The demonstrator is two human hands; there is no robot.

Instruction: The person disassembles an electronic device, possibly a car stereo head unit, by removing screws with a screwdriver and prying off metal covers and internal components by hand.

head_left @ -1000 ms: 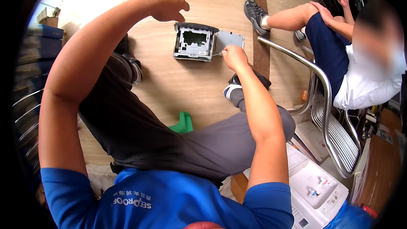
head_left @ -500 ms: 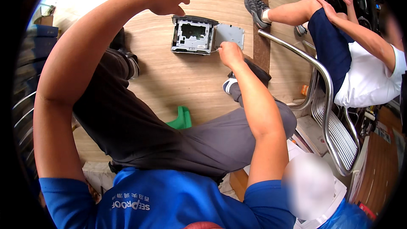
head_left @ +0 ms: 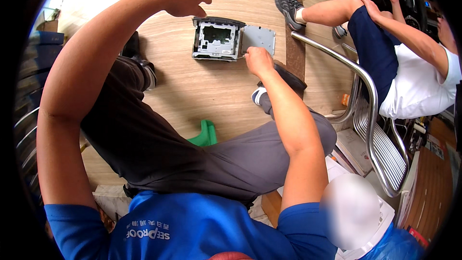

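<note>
An opened metal electronic unit (head_left: 220, 49), silver with a cutout showing a dark green board, lies on the floor with a black panel (head_left: 219, 20) along its far edge. Beside its right side is a flat grey metal plate (head_left: 261, 37). My left hand (head_left: 185, 1) is at the far left corner, fingers apart, its thumb reaching down to the black panel; whether it presses there I cannot tell. At the near right corner, by the plate, my right hand (head_left: 259, 61) is closed in a pinch. What its fingertips hold is too small to make out.
My legs bracket the unit, and a green plastic object (head_left: 207, 133) lies between them. To the right, a person in a white shirt (head_left: 416, 79) sits on a metal-framed bench (head_left: 373, 86), one shoe (head_left: 287, 7) near the plate. Dark blue boxes (head_left: 48, 48) are stacked at left.
</note>
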